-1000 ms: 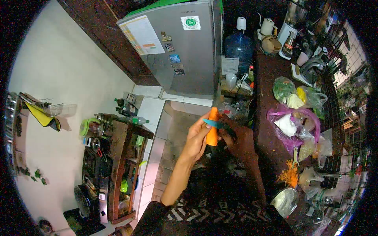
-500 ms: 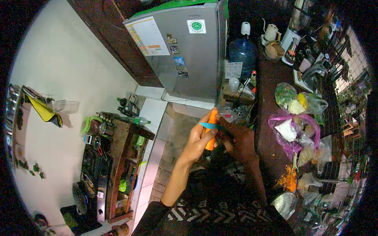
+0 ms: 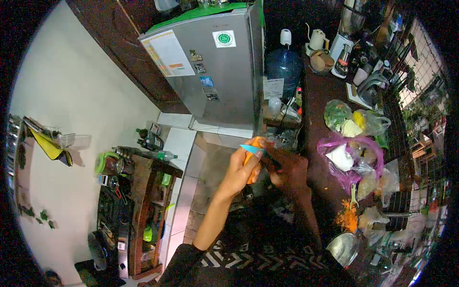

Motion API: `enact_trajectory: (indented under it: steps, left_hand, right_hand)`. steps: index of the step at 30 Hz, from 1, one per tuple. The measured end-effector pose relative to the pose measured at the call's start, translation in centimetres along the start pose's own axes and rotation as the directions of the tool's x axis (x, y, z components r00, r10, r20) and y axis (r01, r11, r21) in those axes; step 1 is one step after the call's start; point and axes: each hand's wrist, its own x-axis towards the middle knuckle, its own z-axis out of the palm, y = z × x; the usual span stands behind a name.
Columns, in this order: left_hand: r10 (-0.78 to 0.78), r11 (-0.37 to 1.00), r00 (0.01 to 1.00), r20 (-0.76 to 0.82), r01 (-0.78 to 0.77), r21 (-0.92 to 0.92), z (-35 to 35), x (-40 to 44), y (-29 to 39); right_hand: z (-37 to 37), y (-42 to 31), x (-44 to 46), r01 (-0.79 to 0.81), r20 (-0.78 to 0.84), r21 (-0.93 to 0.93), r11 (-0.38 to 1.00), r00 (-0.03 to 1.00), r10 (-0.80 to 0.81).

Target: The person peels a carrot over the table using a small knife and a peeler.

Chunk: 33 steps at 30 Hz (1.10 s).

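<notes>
Paring a carrot held in both hands' reach, seen from the head. The carrot is a smooth, tapering, bright orange root; the knife has a narrow, pointed teal blade with an even, matte-looking surface. On the dark, flat counter lie a loose heap of fine orange shreds, a crumpled purple plastic bag of thin film, and a rounded, shiny metal vessel. Behind stand a grey refrigerator with a slightly reflective door and a translucent blue water bottle.

The carrot is in front of the torso, above the floor, inside the left hand. The left fingers are closed about its shaft, with the thumb lying over its near face; orange shows beyond the grip at the upper end and again at the lower end. The blade crosses the carrot near its upper end, close to the left thumb. The right hand is in deep shade, its fingers curled at the handle end of the knife; their separate positions cannot be told.

Compared with the frame half a second earlier, less of the carrot shows between and above the left fingers, and the blade crosses nearer its upper tip. Both hands remain at the carrot and knife.
</notes>
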Motion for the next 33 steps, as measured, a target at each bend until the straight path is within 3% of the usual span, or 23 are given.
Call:
enact_trajectory:
  steps: [4, 10, 14, 17, 19, 20, 22, 23, 26, 28, 29, 31, 33]
  left_hand:
    - [0.010, 0.999, 0.996, -0.090, -0.007, 0.034, 0.4, 0.7, -0.1]
    - [0.079, 0.988, 0.986, -0.144, -0.058, 0.142, 0.9, 1.2, 0.0]
    - [0.025, 0.983, 0.993, -0.117, -0.003, 0.186, 0.6, 2.2, -0.8]
    - [0.094, 0.978, 0.994, -0.060, -0.080, 0.193, 1.1, 3.0, -1.2]
    - [0.101, 0.981, 0.994, -0.038, -0.093, 0.173, 1.6, 3.4, -1.2]
    - [0.097, 0.981, 0.995, -0.029, -0.091, 0.172, 1.7, 3.5, -1.1]
    - [-0.039, 0.996, 0.996, -0.086, 0.032, -0.082, 2.0, 3.8, -0.9]
    - [-0.042, 0.996, 0.996, -0.079, 0.035, -0.081, 1.8, 4.1, -1.2]
    - [-0.068, 0.971, 0.996, 0.059, 0.079, -0.227, 1.3, 4.8, -1.7]
    - [-0.076, 0.941, 0.993, 0.090, 0.101, -0.323, 1.4, 4.8, -1.4]
    - [-0.075, 0.940, 0.993, 0.091, 0.101, -0.325, 1.5, 4.7, -1.1]
    - [-0.003, 0.970, 0.997, 0.073, 0.021, -0.243, 1.8, 4.5, -0.2]
    - [0.061, 0.969, 0.993, 0.104, -0.034, -0.245, 1.5, 5.1, -0.8]
  right_hand:
    - [0.1, 0.5, 0.5, 0.094, 0.014, -0.150, 0.984, 0.996, -0.093]
    - [-1.0, 0.2, 1.5, 0.094, 0.056, -0.186, 0.978, 0.995, -0.085]
    - [-1.9, -0.4, 2.2, 0.083, 0.027, -0.181, 0.980, 0.997, -0.079]
    - [-2.4, -0.5, 2.3, 0.013, -0.012, -0.168, 0.986, 1.000, -0.015]
    - [-3.5, -1.2, 2.4, -0.332, 0.091, 0.088, 0.939, 0.941, 0.325]
    - [-3.2, -0.4, 2.2, -0.339, 0.085, 0.085, 0.937, 0.939, 0.332]
    - [-2.2, 2.0, 1.9, -0.176, -0.116, 0.228, 0.958, 0.971, 0.207]
    - [-2.3, 2.4, 1.6, -0.181, -0.121, 0.224, 0.958, 0.970, 0.212]
    - [-2.5, 3.5, 0.8, -0.380, -0.050, 0.420, 0.824, 0.897, 0.439]
    - [-2.4, 4.6, 0.4, -0.312, -0.169, 0.366, 0.877, 0.904, 0.393]
    - [-2.5, 4.6, 0.1, -0.313, -0.169, 0.364, 0.877, 0.904, 0.392]
    - [-3.0, 3.7, 0.2, -0.226, -0.211, 0.546, 0.807, 0.895, 0.393]
    - [-2.9, 4.2, -0.5, -0.216, -0.204, 0.452, 0.866, 0.920, 0.336]
